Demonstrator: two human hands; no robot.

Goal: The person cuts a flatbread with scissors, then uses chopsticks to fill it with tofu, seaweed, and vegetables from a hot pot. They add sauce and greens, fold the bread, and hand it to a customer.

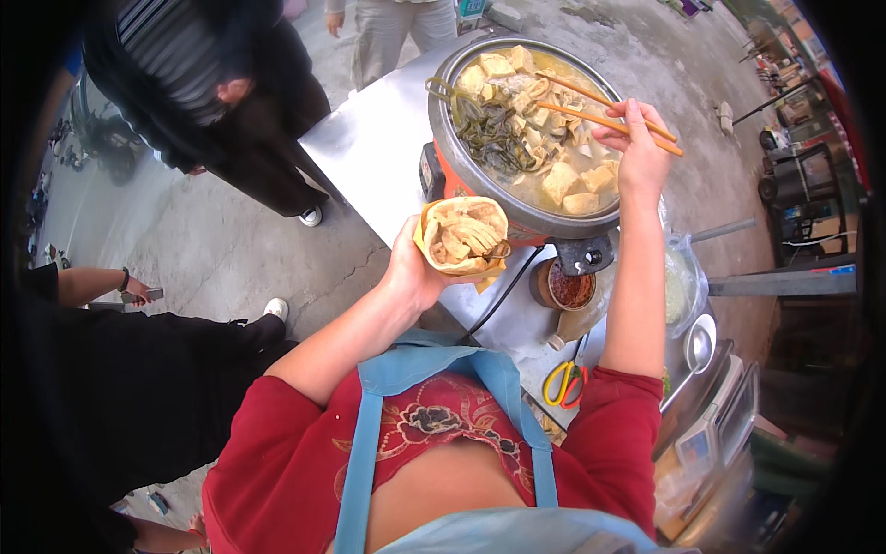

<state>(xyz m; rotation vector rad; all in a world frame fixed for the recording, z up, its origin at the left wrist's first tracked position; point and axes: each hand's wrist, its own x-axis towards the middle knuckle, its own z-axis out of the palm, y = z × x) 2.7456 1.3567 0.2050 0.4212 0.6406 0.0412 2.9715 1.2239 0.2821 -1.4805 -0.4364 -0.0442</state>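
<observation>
My left hand [413,268] is closed around a paper cup [461,236] filled with pieces of tofu skin; its yellow wrapping shows at the side. The cup is held just in front of the pot's near left rim. Over the pot's right side, my right hand [639,152] grips a pair of wooden chopsticks [595,118], whose tips reach down into the food. The wide round pot [447,148] holds tofu chunks [561,181], strips of tofu skin and a dark green heap of kelp [489,132] in pale broth.
On the metal table [369,138] stand a jar of red chilli sauce [570,284] and a bottle lying beside it. Scissors [564,383] with yellow and red handles lie nearer me. A ladle [699,351] rests in a white bowl at right. People stand at left [138,397] and beyond the table.
</observation>
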